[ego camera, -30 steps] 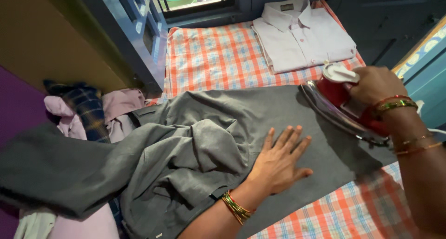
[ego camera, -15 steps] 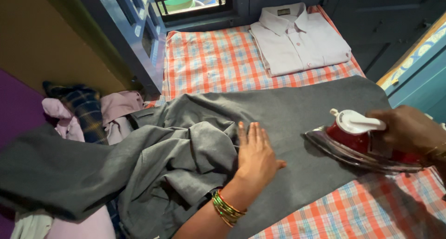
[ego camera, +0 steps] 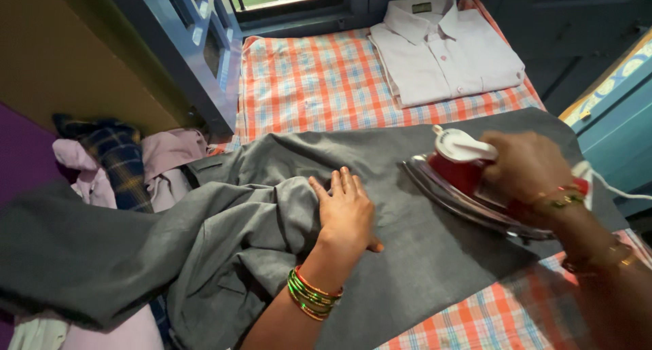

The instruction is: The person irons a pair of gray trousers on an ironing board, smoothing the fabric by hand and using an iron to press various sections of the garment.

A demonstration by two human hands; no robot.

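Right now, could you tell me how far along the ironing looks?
Done: a pale shirt lies folded and buttoned on the checked cloth. In hand: the right hand has its grip on the red iron, resting on the grey garment, while the left hand presses it flat. Left: the garment's bunched part is creased, and more clothes sit piled beside it.

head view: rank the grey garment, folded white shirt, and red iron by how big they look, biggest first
1. grey garment
2. folded white shirt
3. red iron, though it sits nearer the camera, so its gap to the shirt is unsure.
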